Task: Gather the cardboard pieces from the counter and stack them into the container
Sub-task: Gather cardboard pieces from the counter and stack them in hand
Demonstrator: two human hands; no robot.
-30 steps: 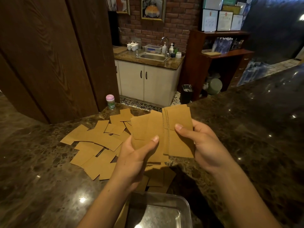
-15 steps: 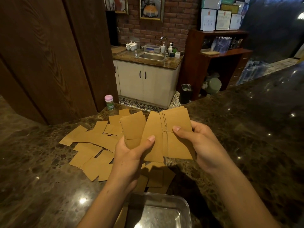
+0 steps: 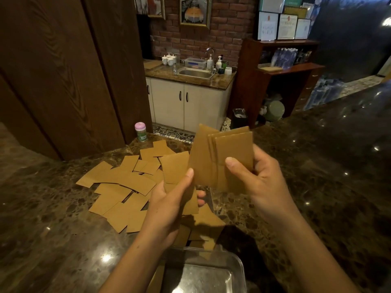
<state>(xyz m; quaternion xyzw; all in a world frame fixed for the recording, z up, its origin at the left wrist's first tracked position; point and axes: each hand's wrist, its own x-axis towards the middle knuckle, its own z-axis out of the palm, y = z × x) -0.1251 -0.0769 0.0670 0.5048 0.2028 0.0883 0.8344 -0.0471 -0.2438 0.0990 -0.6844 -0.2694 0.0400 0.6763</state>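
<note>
Several brown cardboard pieces (image 3: 118, 187) lie scattered and overlapping on the dark marble counter (image 3: 317, 176). My right hand (image 3: 260, 182) pinches a fanned bunch of cardboard pieces (image 3: 224, 157) upright above the counter. My left hand (image 3: 169, 199) holds a couple of cardboard pieces (image 3: 175, 166) just left of that bunch, thumb on their edge. A clear plastic container (image 3: 237, 263) sits at the near edge below my hands, with a few loose pieces lying beside its far rim.
A small jar with a pink lid (image 3: 140, 131) stands at the counter's far edge. A dark wooden panel (image 3: 63, 70) rises behind the counter on the left. Beyond are a sink cabinet (image 3: 186, 102) and wooden shelves (image 3: 285, 70).
My right hand has pulled its bunch up and to the right, apart from the pieces in my left hand. The left hand's pieces have tilted left and lowered.
</note>
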